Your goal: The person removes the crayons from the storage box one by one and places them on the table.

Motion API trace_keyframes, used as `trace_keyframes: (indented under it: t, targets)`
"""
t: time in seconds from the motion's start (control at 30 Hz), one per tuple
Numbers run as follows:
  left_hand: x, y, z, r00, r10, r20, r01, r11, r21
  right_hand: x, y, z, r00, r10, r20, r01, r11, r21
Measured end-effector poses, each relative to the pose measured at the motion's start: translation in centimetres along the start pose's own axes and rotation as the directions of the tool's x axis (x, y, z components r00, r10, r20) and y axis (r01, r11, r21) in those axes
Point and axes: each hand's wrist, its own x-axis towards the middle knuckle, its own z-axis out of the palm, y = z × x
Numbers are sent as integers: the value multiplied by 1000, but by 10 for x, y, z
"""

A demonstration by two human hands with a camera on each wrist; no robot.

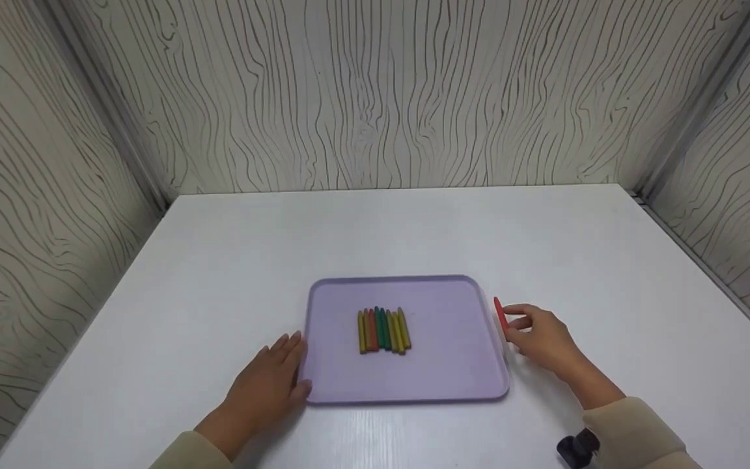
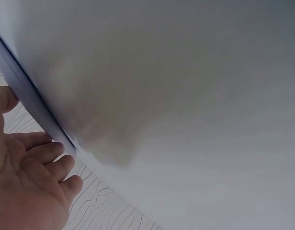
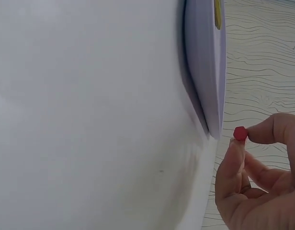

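Observation:
A lavender tray lies on the white table. Near its middle, several crayons in yellow-green, green and orange-red form a side-by-side row. At the tray's left edge rests my left hand, thumb on the rim and fingers extended along the side; the left wrist view has the same hand against the tray edge. Just outside the right edge, my right hand pinches a red crayon between thumb and fingertips. Its hexagonal end shows in the right wrist view, where the crayon is near the tray's corner.
The white table extends around the tray. Wood-grain-patterned panels enclose it at the back and both sides. A black object sits at the right sleeve.

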Motion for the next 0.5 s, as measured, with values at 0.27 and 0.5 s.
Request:
trace_keyframes:
  t: [0.27,0.5]
  targets:
    - [0,0,0,1000,7,-11,-7,1000,-9,-2,5,1,1000,16,14,-16,999,-37]
    - [-1,2,-1,1000,-17,-13,17,1000,-8,-5,7,1,999,11,44,-10,999,-34]
